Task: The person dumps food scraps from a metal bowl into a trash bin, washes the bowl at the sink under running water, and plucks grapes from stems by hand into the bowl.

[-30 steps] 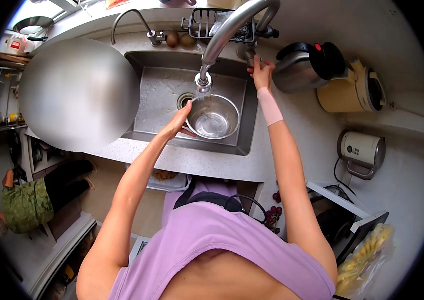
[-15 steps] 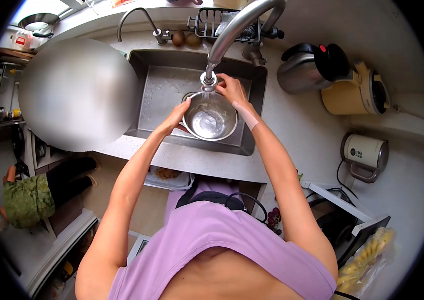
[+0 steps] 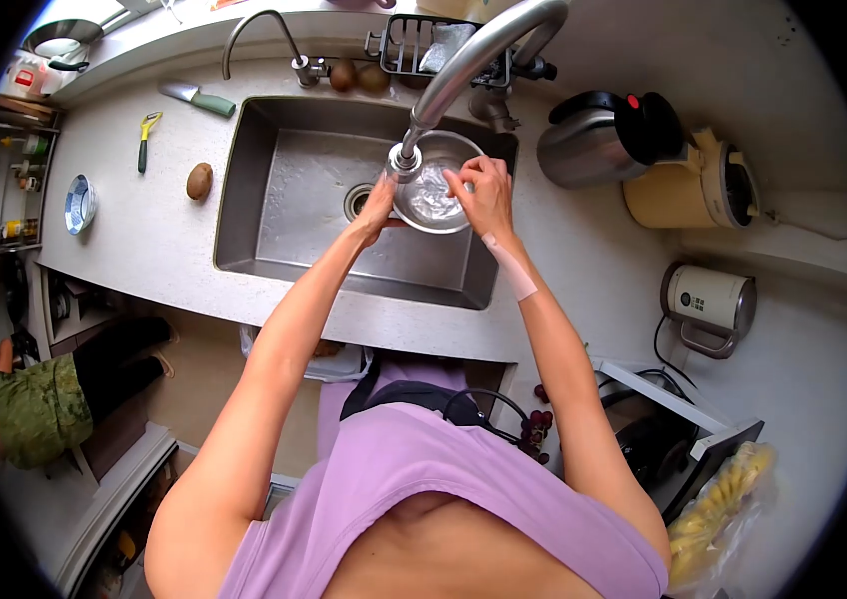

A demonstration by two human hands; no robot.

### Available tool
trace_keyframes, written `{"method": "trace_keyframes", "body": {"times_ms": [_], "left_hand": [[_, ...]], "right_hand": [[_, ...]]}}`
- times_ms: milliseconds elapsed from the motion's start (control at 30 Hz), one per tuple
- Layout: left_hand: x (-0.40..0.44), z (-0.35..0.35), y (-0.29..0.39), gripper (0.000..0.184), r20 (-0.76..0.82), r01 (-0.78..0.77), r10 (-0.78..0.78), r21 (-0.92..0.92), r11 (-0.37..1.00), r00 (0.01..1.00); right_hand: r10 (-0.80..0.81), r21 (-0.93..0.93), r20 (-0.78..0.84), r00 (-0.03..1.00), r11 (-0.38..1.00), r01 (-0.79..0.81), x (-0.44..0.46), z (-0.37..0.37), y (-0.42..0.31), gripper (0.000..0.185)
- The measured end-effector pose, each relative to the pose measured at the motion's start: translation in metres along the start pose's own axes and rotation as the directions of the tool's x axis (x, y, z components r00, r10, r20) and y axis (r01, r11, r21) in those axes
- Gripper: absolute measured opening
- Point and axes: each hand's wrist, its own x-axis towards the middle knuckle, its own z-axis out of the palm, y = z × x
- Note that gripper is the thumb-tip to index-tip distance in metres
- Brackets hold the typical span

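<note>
A round stainless steel bowl (image 3: 429, 212) with water in it is held tilted in the sink, under the running faucet (image 3: 406, 158). My left hand (image 3: 376, 214) grips the bowl by its left side, thumb near the rim and fingers partly hidden beneath. Over the bowl's right part is my right hand (image 3: 486, 195), its fingers bent and apart, tips close to the water. Nothing shows between those fingers. The sink (image 3: 309, 200) is rectangular steel, with a round drain (image 3: 356, 203) left of the bowl.
Left of the sink lie a kiwi (image 3: 200, 182), a peeler (image 3: 147, 142), a green-handled knife (image 3: 206, 101) and a patterned bowl (image 3: 81, 205). A steel kettle (image 3: 593, 140) stands at right. A small tap (image 3: 306, 70) and rack (image 3: 414, 45) line the back. Another person (image 3: 44, 404) is at far left.
The bowl has moved up and slightly right in view. My right hand has shifted from its upper rim to its right side. The left counter, earlier covered by a blur, now shows.
</note>
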Motion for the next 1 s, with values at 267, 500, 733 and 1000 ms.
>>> {"method": "trace_keyframes", "body": {"times_ms": [267,500,733,1000], "left_hand": [[-0.012,-0.038,0.029,0.066,-0.14,-0.284,0.288,0.054,0.957,0.947],[-0.064,-0.061,0.014,0.07,-0.33,-0.148,0.187,0.14,0.979,0.925],[-0.05,-0.021,-0.019,0.062,-0.262,-0.116,0.086,-0.099,0.988,0.961],[-0.023,-0.006,0.002,0.069,-0.195,-0.437,0.627,0.563,0.701,0.754]], "right_hand": [[-0.052,0.183,-0.036,0.998,0.981,0.057,-0.026,0.018,-0.002,0.035],[0.25,0.391,-0.008,0.968,0.892,-0.227,-0.027,0.032,0.039,0.066],[0.373,0.403,-0.142,0.917,0.868,-0.291,0.04,0.011,0.048,0.08],[0.353,0.157,-0.097,0.93,0.929,-0.336,0.073,0.004,0.04,0.089]]}}
